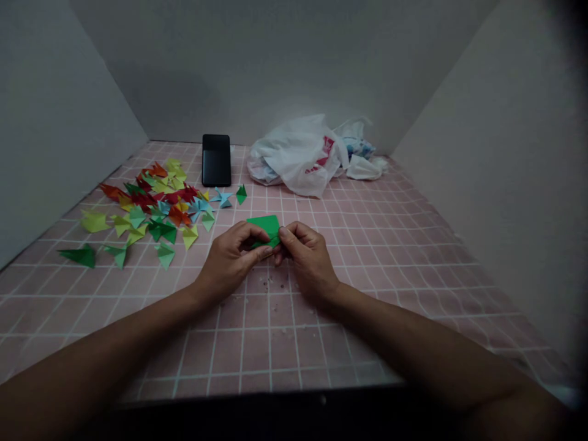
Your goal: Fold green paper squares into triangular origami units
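Note:
A green sheet of paper [266,226] lies folded on the pink tiled surface [376,257] in the middle of the view. My left hand [232,257] pinches its near left edge with thumb and fingers closed on it. My right hand [307,254] pinches the near right edge, its fingertips meeting those of the left hand. Both forearms reach in from the bottom of the view.
A pile of several folded paper triangles [154,205] in red, green, yellow, orange and blue spreads at the left. A black phone [216,160] lies at the back. A white plastic bag [298,156] sits behind on the right. Grey walls enclose three sides.

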`<state>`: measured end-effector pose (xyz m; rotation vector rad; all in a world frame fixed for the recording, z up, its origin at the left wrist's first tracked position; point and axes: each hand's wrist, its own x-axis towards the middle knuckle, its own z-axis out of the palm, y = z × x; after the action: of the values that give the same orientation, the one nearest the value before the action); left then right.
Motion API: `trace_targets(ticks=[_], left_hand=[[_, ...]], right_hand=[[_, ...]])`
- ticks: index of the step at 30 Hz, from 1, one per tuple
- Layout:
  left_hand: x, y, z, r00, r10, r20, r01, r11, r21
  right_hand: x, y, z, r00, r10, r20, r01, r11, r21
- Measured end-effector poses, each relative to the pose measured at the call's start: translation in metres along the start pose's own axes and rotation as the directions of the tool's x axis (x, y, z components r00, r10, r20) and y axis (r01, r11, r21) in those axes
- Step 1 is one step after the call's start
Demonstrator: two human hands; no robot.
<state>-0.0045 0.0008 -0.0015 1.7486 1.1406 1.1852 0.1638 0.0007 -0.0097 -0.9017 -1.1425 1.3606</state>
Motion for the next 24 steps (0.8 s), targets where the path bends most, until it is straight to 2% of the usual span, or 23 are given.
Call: trace_targets(ticks=[4,9,17,24], left_hand=[[0.000,0.002,-0.002,0.999,0.035,-0.016,-0.033,0.995,0.092],[0.001,0.007,-0.002,0.998,0.051,-0.024,-0.048,0.990,0.130],[0.000,0.012,-0.002,0.993,-0.119,0.015,0.120,0.990,-0.081],[0.001,0.013,-0.003,0.990,-0.140,0.013,0.141,0.986,-0.085]], right_hand=[[-0.001,0.001,0.001,1.000,-0.004,0.003,0.004,1.000,0.000],[0.001,0.003,-0.001,1.000,-0.014,0.028,0.014,1.000,-0.017],[0.000,0.002,0.001,0.999,-0.011,0.037,0.010,1.000,0.027],[0.000,0.002,0.000,0.999,-0.009,0.054,0.008,1.000,0.019]])
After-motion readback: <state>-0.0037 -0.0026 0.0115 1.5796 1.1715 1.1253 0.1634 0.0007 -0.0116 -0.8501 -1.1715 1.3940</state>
